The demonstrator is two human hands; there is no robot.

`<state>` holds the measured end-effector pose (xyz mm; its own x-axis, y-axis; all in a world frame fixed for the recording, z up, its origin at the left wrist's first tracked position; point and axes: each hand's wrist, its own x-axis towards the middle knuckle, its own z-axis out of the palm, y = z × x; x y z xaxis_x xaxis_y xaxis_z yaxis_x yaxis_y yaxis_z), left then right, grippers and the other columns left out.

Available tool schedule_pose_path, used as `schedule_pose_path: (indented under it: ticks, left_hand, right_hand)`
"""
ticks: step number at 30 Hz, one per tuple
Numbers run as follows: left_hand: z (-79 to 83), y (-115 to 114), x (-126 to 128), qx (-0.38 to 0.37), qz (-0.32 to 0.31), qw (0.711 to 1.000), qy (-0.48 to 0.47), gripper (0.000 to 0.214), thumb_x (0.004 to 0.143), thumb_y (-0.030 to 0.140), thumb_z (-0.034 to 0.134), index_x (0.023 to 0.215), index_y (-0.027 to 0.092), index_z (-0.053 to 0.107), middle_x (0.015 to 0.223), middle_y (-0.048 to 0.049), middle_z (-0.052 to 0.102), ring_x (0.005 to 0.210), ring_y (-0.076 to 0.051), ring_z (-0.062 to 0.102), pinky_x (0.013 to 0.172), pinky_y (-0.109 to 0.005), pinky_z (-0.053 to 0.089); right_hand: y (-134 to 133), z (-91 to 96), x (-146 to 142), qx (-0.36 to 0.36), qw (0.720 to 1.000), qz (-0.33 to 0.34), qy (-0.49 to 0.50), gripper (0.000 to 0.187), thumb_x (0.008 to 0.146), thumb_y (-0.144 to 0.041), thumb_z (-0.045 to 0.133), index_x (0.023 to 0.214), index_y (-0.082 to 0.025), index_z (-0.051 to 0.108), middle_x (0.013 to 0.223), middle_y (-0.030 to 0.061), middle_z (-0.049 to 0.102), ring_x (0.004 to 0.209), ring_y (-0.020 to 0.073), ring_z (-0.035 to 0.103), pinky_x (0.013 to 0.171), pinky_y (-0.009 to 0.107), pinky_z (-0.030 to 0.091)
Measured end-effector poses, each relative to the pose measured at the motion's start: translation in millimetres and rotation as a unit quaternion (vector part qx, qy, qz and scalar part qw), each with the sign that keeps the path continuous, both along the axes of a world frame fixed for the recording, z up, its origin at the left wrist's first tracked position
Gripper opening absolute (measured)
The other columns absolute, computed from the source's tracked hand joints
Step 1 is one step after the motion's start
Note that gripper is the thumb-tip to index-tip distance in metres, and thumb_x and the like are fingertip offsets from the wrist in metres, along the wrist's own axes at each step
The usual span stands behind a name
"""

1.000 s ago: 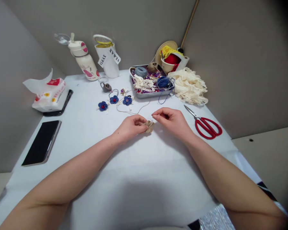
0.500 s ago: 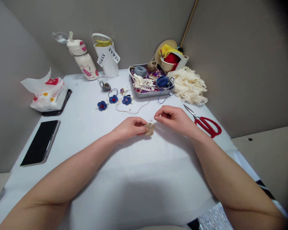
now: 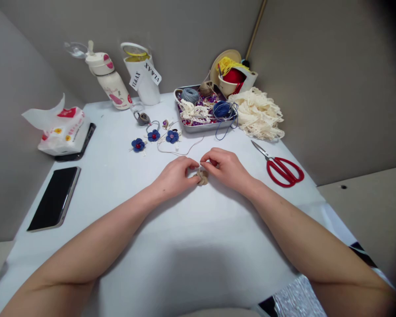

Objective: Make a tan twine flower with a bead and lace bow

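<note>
Clock centred on the tan flower [image 3: 202, 178], 12 pointing away from me. Flower was mid-table, between my hands, just off my left thumb tip side. Left hand [image 3: 174, 178] came in from 9 o'clock and was clamped on the flower's near-left edge, thumb on it, index up at 11; other fingers hidden. Right hand [image 3: 223, 165] sat at 2, thumb and index pinched together, tips almost meeting the left index at 12. Couldn't tell what, if anything, was in that pinch. A thin pale strand [image 3: 199, 168] ran from flower toward the fingertips. Three blue flowers [image 3: 172, 137] lay on the table [image 3: 191, 237] around 10, loose grey thread [image 3: 184, 154] near them at 11. Metal tray [image 3: 211, 128] at 12, well past my hands, with blue [image 3: 221, 109], grey [image 3: 190, 95] and tan yarn balls [image 3: 206, 89] plus beads. Cream lace [image 3: 259, 114] heaped beside it at 1 to 2, cup with red and yellow yarn [image 3: 230, 86] behind at 1. Red-handled scissors [image 3: 281, 170] at 3, tips toward the tray. Phone [image 3: 54, 198] at 9, tissue pack [image 3: 64, 136] beyond it, bottle [image 3: 114, 90] between 10 and 11.
</note>
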<state>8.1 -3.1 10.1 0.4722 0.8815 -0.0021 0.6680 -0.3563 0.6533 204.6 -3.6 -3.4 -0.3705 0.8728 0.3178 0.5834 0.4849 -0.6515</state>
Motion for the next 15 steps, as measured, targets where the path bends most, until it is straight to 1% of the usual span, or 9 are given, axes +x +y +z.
schedule_pose_path:
  ticks: [2, 4, 8, 11, 15]
  left_hand:
    - [1.1, 3.6, -3.4, -0.008, 0.005, 1.000, -0.011, 0.026, 0.074, 0.031, 0.068, 0.097, 0.020, 0.069, 0.088, -0.0039, 0.062, 0.079, -0.018, 0.054, 0.072, -0.030, 0.042]
    - [3.5, 6.2, -5.7, -0.024, -0.001, 0.999, -0.032, 0.027, 0.075, 0.029, 0.067, 0.100, 0.020, 0.069, 0.094, -0.0043, 0.063, 0.083, -0.018, 0.055, 0.076, -0.030, 0.043]
    - [7.5, 8.3, -6.4, -0.036, -0.045, 0.997, -0.056, 0.022, 0.078, 0.026, 0.065, 0.099, 0.023, 0.071, 0.100, -0.0047, 0.062, 0.092, -0.019, 0.055, 0.085, -0.033, 0.044]
    - [3.7, 8.6, -5.9, -0.027, -0.073, 0.995, -0.058, 0.021, 0.078, 0.027, 0.067, 0.098, 0.024, 0.072, 0.100, -0.0053, 0.060, 0.097, -0.020, 0.054, 0.091, -0.036, 0.043]
    - [-6.4, 8.1, -4.8, -0.006, -0.084, 0.995, -0.059, 0.019, 0.080, 0.031, 0.068, 0.098, 0.026, 0.073, 0.099, -0.0052, 0.059, 0.102, -0.022, 0.054, 0.097, -0.039, 0.041]
  right_hand:
    - [-0.6, 1.0, 0.8, 0.010, 1.000, -0.001, -0.004, 0.012, 0.088, -0.018, 0.055, 0.085, -0.019, 0.067, 0.078, 0.0017, 0.059, 0.070, 0.0133, 0.052, 0.067, 0.026, 0.038]
    - [-2.0, 2.8, 1.5, 0.018, 1.000, 0.001, -0.009, 0.013, 0.088, -0.017, 0.055, 0.086, -0.019, 0.067, 0.078, 0.0017, 0.059, 0.070, 0.0136, 0.052, 0.067, 0.026, 0.038]
    - [-5.2, 6.9, 3.8, 0.038, 0.999, -0.001, -0.012, 0.012, 0.088, -0.016, 0.056, 0.085, -0.020, 0.067, 0.075, 0.0015, 0.057, 0.070, 0.0142, 0.053, 0.066, 0.027, 0.038]
    - [-5.9, 9.2, 6.1, 0.044, 0.999, -0.007, -0.021, 0.013, 0.087, -0.016, 0.055, 0.085, -0.020, 0.067, 0.076, 0.0021, 0.057, 0.070, 0.0147, 0.052, 0.066, 0.027, 0.038]
    - [-4.8, 9.9, 8.1, 0.033, 0.999, -0.002, -0.043, 0.013, 0.087, -0.016, 0.055, 0.085, -0.020, 0.067, 0.077, 0.0025, 0.058, 0.070, 0.0151, 0.052, 0.066, 0.028, 0.038]
